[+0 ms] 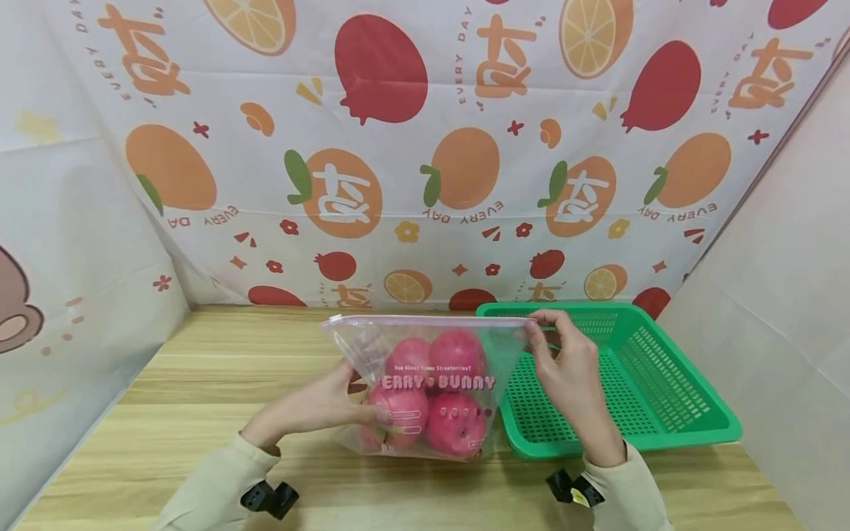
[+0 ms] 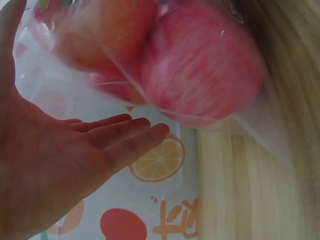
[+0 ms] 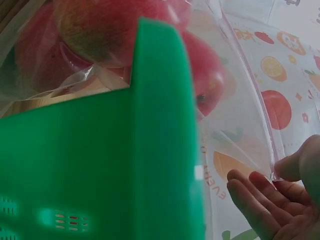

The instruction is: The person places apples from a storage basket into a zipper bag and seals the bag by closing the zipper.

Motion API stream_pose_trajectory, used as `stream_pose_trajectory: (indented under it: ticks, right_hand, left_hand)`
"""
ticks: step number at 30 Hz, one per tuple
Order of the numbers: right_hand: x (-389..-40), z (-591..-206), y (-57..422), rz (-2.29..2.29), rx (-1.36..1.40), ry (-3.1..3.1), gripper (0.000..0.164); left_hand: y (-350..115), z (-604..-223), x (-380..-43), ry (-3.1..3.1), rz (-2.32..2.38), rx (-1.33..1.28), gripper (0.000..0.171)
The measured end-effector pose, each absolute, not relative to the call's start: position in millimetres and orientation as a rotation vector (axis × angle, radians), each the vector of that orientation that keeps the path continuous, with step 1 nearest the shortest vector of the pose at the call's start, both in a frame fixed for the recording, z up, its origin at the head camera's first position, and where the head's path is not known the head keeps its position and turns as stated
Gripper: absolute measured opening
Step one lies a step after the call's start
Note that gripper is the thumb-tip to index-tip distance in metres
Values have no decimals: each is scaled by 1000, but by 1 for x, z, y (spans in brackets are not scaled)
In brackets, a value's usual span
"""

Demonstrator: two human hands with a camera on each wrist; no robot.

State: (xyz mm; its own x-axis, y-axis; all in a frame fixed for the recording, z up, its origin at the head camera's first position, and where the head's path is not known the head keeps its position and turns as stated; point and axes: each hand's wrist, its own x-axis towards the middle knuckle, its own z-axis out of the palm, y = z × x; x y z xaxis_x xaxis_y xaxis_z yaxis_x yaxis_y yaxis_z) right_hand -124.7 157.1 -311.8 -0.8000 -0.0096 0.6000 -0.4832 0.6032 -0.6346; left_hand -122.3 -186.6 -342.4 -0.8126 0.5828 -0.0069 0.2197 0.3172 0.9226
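A clear zip bag point(image 1: 438, 354) with pink lettering stands upright on the table with several red apples point(image 1: 457, 424) inside. Its pink top strip runs straight across, and a white slider point(image 1: 336, 318) sits at the left end. My right hand point(image 1: 569, 369) pinches the bag's top right corner between thumb and forefinger, as the right wrist view also shows. At the bag's lower left is my left hand point(image 1: 315, 404), its thumb across the front. The left wrist view shows that hand's fingers point(image 2: 120, 140) straight, beside the apples; whether they touch the bag I cannot tell.
A green plastic basket point(image 1: 697, 435) with slotted walls stands to the right, its left edge partly behind the bag. The wooden table point(image 1: 219, 369) meets a fruit-print cloth point(image 1: 412, 184) at the back. White walls close off both sides.
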Motion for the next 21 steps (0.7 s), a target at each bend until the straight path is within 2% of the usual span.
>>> stream_pose_trajectory:
  ticks: [5, 12, 21]
  right_hand:
    - [-124, -312, 160, 1074, 372, -2308, 23]
    - [-123, -312, 161, 975, 393, -2297, 40]
    - [-119, -313, 154, 841, 497, -2291, 46]
  left_hand:
    - [-182, -348, -123, 2249, 1535, 704, 119]
    - [-177, -351, -129, 2277, 1569, 646, 109]
    - [-173, -353, -142, 2301, 1570, 619, 98]
